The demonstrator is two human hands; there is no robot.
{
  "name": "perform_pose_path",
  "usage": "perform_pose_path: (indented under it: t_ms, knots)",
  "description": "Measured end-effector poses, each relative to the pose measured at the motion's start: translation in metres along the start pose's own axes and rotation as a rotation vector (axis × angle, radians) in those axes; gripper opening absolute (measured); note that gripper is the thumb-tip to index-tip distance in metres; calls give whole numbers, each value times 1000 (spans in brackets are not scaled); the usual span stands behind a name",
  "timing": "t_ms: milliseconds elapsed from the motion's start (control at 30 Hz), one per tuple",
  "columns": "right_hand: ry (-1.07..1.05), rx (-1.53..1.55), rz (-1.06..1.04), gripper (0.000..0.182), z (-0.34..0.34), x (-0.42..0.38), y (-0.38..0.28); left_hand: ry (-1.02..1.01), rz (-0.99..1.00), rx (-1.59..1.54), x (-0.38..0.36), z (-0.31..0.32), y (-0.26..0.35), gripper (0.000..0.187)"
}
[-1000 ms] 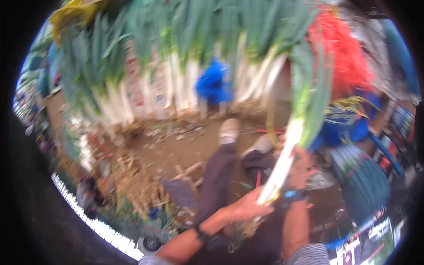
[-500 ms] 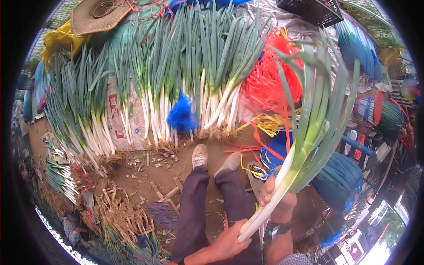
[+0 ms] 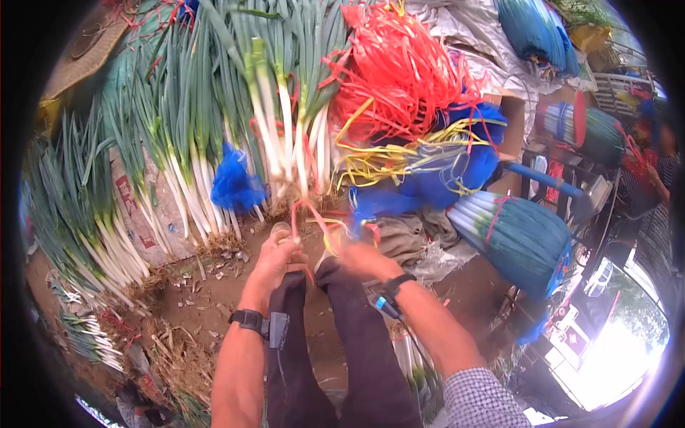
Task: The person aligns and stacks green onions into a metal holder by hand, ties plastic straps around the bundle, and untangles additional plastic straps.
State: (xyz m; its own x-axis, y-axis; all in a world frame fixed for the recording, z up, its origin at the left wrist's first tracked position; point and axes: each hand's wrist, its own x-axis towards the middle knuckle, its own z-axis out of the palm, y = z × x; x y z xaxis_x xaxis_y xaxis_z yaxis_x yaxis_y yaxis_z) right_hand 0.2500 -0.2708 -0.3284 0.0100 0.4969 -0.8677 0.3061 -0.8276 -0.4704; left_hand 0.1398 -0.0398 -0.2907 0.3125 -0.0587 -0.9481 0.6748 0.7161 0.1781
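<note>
Above my knees, my left hand (image 3: 280, 255) is closed on a red strip (image 3: 307, 207) that loops upward between my hands. To its right my right hand (image 3: 360, 258) is blurred, its fingers pressed together by the red strip and a yellow one; what exactly it grips is too smeared to tell. Just beyond both hands, green onions (image 3: 289, 135) lie with white stalks and roots toward me. Left of them sits a crumpled blue net (image 3: 237, 178). Yellow strips (image 3: 385, 162) and a blue net pile (image 3: 428, 189) lie to the upper right of my right hand.
A heap of red strips (image 3: 407, 75) lies at the top centre. At the right is a tied onion bundle (image 3: 517, 232) beside a blue tube (image 3: 546, 178). More onions (image 3: 78, 207) line the left. A person (image 3: 660, 171) is partly visible at the far right.
The large onion stalk has left my hands. My view has shifted right, and both hands have moved up and left, now near the red strip.
</note>
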Motion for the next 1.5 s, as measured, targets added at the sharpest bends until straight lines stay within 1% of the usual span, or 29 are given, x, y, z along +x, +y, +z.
perform_pose_path:
  t_ms: [67, 167, 200, 267, 300, 333, 367, 433, 467, 533, 600, 733, 800, 833, 933, 967, 1000, 1033, 1067, 1100, 1133, 1167, 1233, 1267, 1300, 1333, 1367, 1433, 1500]
  knots:
    - [71, -158, 55, 41, -5, -32, 19, -21, 2, -24, 14, -9, -23, 44]
    - [377, 197, 367, 37, -20, -116, 47, 47, -14, 87, -9, 6, -25, 39]
    - [613, 273, 319, 34, 2, -139, 95, 18, 19, 208, -18, 6, -27, 38]
    - [600, 11, 658, 35, -2, -213, 130, 1, 99, 373, -35, 2, -32, 36]
    - [697, -61, 605, 35, 12, -243, 168, -8, 255, 529, -37, -10, -43, 34]
    - [583, -231, 713, 37, -10, -271, 153, -17, 411, 684, -36, -26, -50, 32]
    - [507, -363, 885, 38, -26, -289, 150, 25, 332, 629, -47, -31, -43, 29]
    - [907, -315, 713, 31, -48, -301, 149, 135, 219, 524, -71, -51, -37, 26]
    - [1064, -245, 607, 31, -74, -295, 129, 193, 193, 479, -76, -67, -40, 26]
    - [1020, 155, 484, 35, -115, -260, 112, 349, 113, 261, -90, -99, -54, 27]
    - [814, 536, 318, 43, -158, -194, 97, 550, 73, 177, -104, -146, -101, 25]
    - [969, 12, 3, 59, -244, -34, 134, 723, -47, 306, -185, -173, -179, 23]
    - [946, 120, -72, 68, -325, 16, 105, 808, -110, 184, -225, -160, -232, 19]
    - [860, 195, 8, 76, -360, 51, 120, 811, -170, 84, -243, -136, -239, 16]
    - [1242, -327, -209, 86, -424, 147, 141, 751, -418, -109, -284, -88, -289, 17]
    - [1198, -317, -121, 86, -430, 165, 136, 583, -420, -196, -308, -73, -305, 58]
    - [1153, -314, -23, 86, -428, 180, 135, 565, -413, -33, -305, -59, -305, 34]
    - [989, -208, -89, 71, -423, 202, 154, 534, -401, 131, -292, -48, -300, 10]
    - [880, -54, -243, 43, -398, 199, 146, 510, -435, 155, -287, -44, -299, 6]
    - [797, -80, -162, 32, -372, 195, 148, 486, -469, 179, -282, -41, -298, 20]
    - [725, -106, -87, 21, -348, 189, 151, 475, -385, 117, -273, -43, -295, 17]
    - [755, -103, -243, 14, -318, 163, 144, 520, -422, 192, -258, -39, -261, 11]
    - [741, -337, -438, 9, -270, 113, 148, 586, -257, 191, -223, -61, -241, 19]
    - [836, -293, -511, 8, -245, 76, 135, 591, -202, 398, -198, -61, -202, 28]
    - [864, -220, -545, 7, -232, 42, 116, 588, -93, 337, -170, -55, -163, 35]
    - [737, -251, -502, 6, -217, 13, 119, 515, -7, 404, -143, -38, -115, 41]
    - [788, -245, -512, 10, -208, -17, 102, 441, 74, 470, -116, -12, -67, 48]
    - [686, -253, -463, 21, -193, -68, 79, 333, 24, 43, -64, 57, 2, 60]
    - [667, -186, -508, 29, -166, -100, 68, 158, -26, -145, -9, 106, 29, 61]
